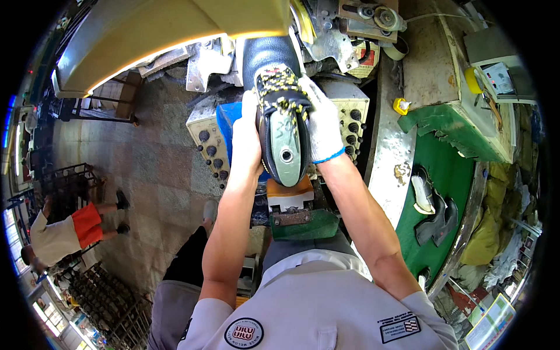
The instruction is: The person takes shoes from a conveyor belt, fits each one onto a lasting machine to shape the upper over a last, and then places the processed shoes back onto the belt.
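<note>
Far left: one person in a pale top and orange shorts, standing well apart from me. Below, a dark rack of footwear. Next, a tiled floor.

Overhead, left of centre: one yellow machine housing. Under it, one pale control box with black knobs, beside a blue panel.

Left grip: mine, closed against the left side of the shoe.

Centre: one black shoe, laces flecked yellow, toe pointing away from me by the housing's edge. It sits between my two grips, a grey-green last with a metal-ringed hole filling its opening. Nearer me, one orange-brown pad; contact with the shoe, cannot tell.

Right grip: mine, white glove, blue cuff, closed against the shoe's right side.

Right: a second knobbed box; a metal ledge bearing a small yellow object; a wooden tabletop; a green belt carrying dark shoe pieces.
</note>
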`<state>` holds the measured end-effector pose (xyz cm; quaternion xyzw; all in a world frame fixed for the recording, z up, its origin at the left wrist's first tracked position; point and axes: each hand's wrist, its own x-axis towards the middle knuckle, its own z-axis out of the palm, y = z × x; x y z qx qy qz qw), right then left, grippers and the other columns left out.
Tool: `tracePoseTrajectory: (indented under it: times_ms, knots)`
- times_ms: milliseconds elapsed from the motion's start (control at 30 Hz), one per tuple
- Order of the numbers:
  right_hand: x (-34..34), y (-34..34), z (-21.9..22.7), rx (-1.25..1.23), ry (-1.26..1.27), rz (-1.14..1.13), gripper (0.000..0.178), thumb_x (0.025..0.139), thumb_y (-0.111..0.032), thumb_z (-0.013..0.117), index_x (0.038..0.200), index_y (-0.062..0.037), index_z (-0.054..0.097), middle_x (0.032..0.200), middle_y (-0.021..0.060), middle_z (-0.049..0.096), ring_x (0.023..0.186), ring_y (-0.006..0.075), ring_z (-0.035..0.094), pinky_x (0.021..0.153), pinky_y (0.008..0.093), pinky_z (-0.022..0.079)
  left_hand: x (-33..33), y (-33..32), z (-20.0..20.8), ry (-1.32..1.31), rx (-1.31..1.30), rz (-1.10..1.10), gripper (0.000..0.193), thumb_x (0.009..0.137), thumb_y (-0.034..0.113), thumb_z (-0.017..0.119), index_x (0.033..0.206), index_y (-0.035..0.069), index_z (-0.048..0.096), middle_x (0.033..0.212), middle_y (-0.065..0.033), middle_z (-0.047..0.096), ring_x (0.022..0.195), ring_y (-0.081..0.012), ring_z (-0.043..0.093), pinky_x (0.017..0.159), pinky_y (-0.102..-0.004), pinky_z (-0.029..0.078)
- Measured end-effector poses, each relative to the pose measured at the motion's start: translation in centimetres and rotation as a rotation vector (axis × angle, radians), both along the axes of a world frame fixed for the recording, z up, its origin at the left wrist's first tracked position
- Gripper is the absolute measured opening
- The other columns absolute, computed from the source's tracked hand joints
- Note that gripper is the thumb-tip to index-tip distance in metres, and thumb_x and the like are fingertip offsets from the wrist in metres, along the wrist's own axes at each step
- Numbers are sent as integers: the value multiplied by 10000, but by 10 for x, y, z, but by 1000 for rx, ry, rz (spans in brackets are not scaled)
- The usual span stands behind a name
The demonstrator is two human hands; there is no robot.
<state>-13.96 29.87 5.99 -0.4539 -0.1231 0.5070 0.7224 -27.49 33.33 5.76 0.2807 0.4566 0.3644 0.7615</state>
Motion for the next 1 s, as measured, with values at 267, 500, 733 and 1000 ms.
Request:
tracePoseTrajectory:
  times_ms: [267, 500, 733, 1000]
  knots:
    - [4, -6, -17, -52, -104, 8, 467, 980, -200, 692, 1348, 75, 607, 1247, 118, 675, 1110, 148, 618, 983, 260, 476, 10, 36, 43, 1151, 1155, 100, 399, 988, 352, 648, 1285, 88, 677, 994, -143, 717, 845, -226, 712, 814, -371, 557]
    - [6, -8, -16, -6, -185, -5, 435, 978, -210, 696, 1304, 72, 642, 1215, 96, 691, 1061, 135, 625, 947, 258, 486, 34, 77, 46, 1544, 1309, -24, 499, 976, 517, 580, 1230, 106, 707, 1061, -246, 666, 995, -417, 633, 880, -500, 536]
    - [7, -8, -7, -1, -303, -27, 398, 980, -194, 690, 1289, 56, 664, 1153, 89, 711, 1023, 119, 621, 921, 247, 486, 27, 79, 49, 1457, 1166, -182, 589, 983, 556, 541, 1351, 108, 643, 1182, -321, 609, 1141, -437, 564, 918, -506, 520]
    - [16, -7, -18, 15, -151, -20, 420, 987, -232, 695, 1296, 50, 664, 1187, 87, 713, 1062, 116, 619, 954, 251, 476, 26, 80, 30, 1410, 1162, -135, 686, 982, 594, 502, 1495, 138, 515, 1398, -431, 441, 1284, -537, 493, 1057, -537, 448]
